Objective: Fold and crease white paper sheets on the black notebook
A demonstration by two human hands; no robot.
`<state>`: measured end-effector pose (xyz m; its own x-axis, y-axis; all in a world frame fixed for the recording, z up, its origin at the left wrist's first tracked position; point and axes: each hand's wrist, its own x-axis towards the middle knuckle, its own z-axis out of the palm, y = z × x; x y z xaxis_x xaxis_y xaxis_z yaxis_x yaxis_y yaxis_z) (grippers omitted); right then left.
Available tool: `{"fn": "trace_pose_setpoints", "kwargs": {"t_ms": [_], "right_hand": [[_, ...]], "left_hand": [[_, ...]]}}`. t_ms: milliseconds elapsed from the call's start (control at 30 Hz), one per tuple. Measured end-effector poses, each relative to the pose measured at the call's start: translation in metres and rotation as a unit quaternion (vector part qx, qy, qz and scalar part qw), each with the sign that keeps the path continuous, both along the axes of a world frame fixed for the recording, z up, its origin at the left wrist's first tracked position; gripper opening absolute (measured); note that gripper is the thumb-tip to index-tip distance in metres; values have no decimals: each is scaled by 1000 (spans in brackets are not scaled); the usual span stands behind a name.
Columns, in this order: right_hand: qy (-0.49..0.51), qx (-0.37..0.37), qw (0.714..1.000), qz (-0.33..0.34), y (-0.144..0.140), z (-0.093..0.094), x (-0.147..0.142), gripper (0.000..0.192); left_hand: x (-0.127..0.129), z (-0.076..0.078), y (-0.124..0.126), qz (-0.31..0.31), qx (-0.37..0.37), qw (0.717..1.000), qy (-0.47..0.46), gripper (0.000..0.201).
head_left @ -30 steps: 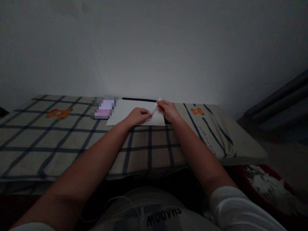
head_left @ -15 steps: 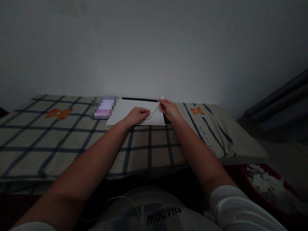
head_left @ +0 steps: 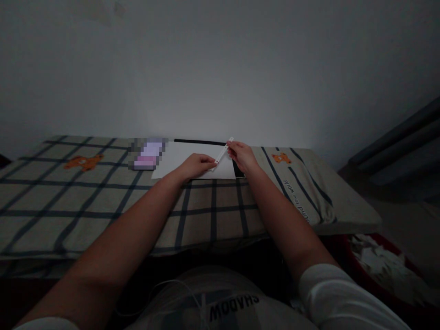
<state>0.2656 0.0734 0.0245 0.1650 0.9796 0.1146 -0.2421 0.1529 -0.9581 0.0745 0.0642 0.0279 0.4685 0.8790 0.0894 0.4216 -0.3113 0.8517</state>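
Note:
Slanting between my two hands is a narrow white strip with small dark dots or holes along it; its exact kind is not clear. The fingers of my left hand are closed on its lower end, just over the white sheet. My right hand pinches it near the upper end, and the tip sticks out past the fingers. Beneath the sheet lies a flat black item, showing along the back edge and at the right. My fingertips are partly hidden.
A checked cloth with orange bear prints covers the table, which stands against a grey wall. Left of the sheet lies a blurred purple and pink item. A red bin with crumpled white scraps stands at the lower right.
The lower end of the strip has slid or turned a little, so less of it shows beyond my left fingers. Both hands stay nearly in place.

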Motion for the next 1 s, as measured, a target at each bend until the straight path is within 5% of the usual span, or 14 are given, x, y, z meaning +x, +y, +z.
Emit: {"fn": "trace_pose_setpoints", "kwargs": {"t_ms": [433,1000], "right_hand": [[-4,3,999,-42,1,1,1,27],[-9,0,998,-62,6,-4,5,27]], "left_hand": [[1,-4,3,-15,-108,989,-98,29],[-2,1,1,-48,-97,991,-83,39]]}}
